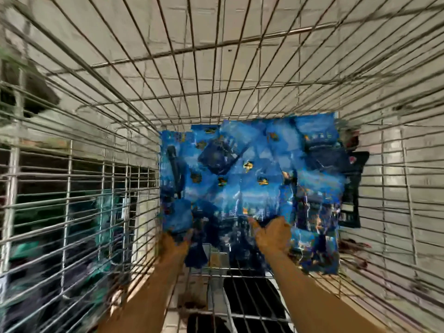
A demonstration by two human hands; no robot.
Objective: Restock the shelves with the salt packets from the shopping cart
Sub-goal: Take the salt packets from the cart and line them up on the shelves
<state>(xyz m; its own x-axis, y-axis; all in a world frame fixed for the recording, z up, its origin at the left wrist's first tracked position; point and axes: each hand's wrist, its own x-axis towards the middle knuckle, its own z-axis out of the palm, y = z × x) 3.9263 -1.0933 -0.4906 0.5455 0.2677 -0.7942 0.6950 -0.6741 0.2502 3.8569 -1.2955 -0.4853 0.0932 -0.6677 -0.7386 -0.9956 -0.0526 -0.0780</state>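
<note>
I look down into a wire shopping cart (134,131). Its floor is covered by a heap of blue salt packets (249,179). Both my arms reach down into the basket. My left hand (176,241) is at the near left edge of the heap, fingers buried among the packets and curled on a blue packet (179,219). My right hand (272,233) is at the near middle of the heap, thumb up, gripping a packet (242,212). The picture is blurred, so finger detail is poor.
Wire walls of the cart rise on all sides around my arms. A dark packet (353,188) lies outside the right wall. Shelving with green and dark goods (72,224) shows through the left wall. Pale floor tiles (216,32) lie beyond.
</note>
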